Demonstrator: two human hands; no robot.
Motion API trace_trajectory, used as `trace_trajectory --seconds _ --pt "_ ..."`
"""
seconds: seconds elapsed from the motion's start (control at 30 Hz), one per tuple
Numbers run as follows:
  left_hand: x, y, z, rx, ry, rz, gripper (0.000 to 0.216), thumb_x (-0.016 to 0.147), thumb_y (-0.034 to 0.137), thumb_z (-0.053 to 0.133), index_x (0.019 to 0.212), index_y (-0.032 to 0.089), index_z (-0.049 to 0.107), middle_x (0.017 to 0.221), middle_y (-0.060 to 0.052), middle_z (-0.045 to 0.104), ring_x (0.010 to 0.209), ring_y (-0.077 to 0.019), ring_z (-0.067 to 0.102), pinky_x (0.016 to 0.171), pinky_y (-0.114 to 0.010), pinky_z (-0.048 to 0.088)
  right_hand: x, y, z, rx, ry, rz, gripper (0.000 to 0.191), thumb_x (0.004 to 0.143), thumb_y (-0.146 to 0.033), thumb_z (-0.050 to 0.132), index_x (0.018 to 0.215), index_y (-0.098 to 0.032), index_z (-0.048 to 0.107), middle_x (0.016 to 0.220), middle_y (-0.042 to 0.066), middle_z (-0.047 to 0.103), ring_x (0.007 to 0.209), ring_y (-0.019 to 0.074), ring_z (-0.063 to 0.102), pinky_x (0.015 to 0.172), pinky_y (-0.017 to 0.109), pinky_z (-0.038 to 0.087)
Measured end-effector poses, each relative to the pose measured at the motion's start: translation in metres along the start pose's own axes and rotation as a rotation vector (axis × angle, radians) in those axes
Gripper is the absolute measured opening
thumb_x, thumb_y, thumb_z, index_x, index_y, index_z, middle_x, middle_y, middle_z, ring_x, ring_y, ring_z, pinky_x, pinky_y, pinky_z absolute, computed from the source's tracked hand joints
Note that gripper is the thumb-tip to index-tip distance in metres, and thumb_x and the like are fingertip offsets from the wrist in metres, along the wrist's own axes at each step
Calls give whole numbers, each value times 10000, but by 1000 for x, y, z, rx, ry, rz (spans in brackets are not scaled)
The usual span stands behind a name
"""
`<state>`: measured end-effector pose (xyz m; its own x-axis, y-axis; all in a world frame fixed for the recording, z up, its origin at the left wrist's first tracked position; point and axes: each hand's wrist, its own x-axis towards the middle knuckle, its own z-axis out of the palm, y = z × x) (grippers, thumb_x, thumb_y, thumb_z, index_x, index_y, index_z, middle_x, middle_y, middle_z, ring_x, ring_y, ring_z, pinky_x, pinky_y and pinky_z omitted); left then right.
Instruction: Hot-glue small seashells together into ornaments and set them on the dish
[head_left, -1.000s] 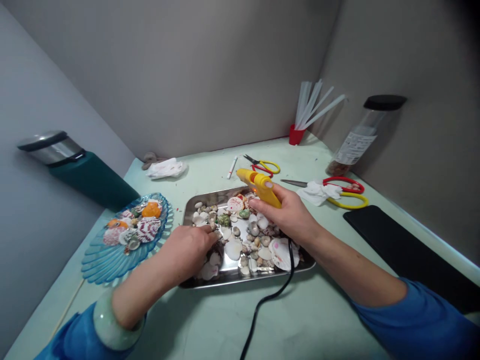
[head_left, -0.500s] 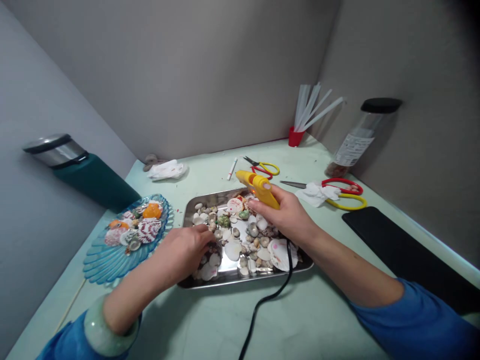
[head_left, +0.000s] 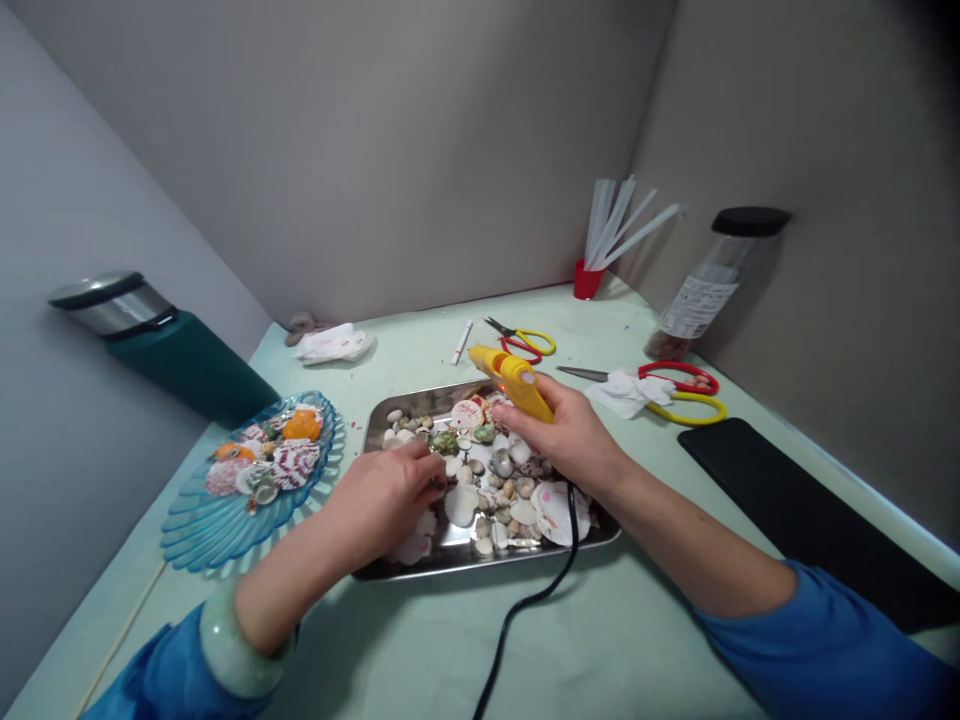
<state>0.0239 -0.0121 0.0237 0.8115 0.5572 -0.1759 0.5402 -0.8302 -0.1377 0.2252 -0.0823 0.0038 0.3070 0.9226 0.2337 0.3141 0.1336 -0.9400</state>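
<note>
My right hand (head_left: 574, 430) is wrapped round a yellow hot glue gun (head_left: 517, 380), held above the far right part of a metal tray (head_left: 450, 572). The gun's nozzle points left, and its black cord (head_left: 517, 610) runs down over the tray's near edge. Many seashells (head_left: 501, 462) of white, grey and green lie in the tray. My left hand (head_left: 397, 490) reaches into the tray's left side with its fingers bent down among the shells. Its fingertips are partly hidden, so I cannot make out what they pinch, if anything.
Left of the tray stands a blue shell-shaped dish (head_left: 202, 525) with shells, beside a green bottle (head_left: 195, 365). Behind are tissue (head_left: 334, 343), a marker (head_left: 462, 342) and small scissors (head_left: 525, 340). Large scissors (head_left: 686, 390), a red cup (head_left: 588, 280), a jar (head_left: 705, 295) and a black mat (head_left: 795, 500) lie right.
My left hand has moved a little right and up across the shells. The right hand keeps the glue gun in nearly the same place; the view has shifted slightly.
</note>
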Motion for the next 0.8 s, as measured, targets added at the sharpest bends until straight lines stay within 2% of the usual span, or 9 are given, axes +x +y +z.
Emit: trace_trajectory --seconds 0.2,0.4,0.53,0.63,0.8 --pt "10 -1 3 10 19 -24 235 871 208 408 806 192 633 820 -74 653 680 -208 635 550 -282 411 0 0 0 -8 3 -2 329 772 -428 627 981 -175 618 747 -6 552 655 143 496 577 252 384" --pt "12 -14 -8 -33 52 -64 230 878 200 400 978 219 607 854 -53 697 725 -200 638 618 -279 427 -1 -2 0 6 -7 12 329 773 -421 625 987 -172 613 765 2 567 663 146 504 588 258 393" --pt "8 -14 -12 -63 6 -15 212 845 189 452 893 248 650 884 -28 703 763 -185 636 654 -264 431 -1 -2 0 2 0 11 318 768 -418 631 970 -173 613 756 2 570 654 146 506 581 260 394" --pt "6 -10 -8 -59 -16 -6 151 806 209 509 863 230 646 834 -40 692 728 -198 632 618 -267 430 -1 -1 0 -4 0 -1 311 774 -423 624 963 -176 613 754 1 571 660 148 509 586 259 396" --pt "11 -3 4 -61 22 -71 120 776 184 512 855 198 601 807 -63 684 717 -222 632 602 -287 428 -1 -2 0 -13 -6 -3 319 781 -415 620 992 -175 609 779 4 582 669 148 516 596 261 401"
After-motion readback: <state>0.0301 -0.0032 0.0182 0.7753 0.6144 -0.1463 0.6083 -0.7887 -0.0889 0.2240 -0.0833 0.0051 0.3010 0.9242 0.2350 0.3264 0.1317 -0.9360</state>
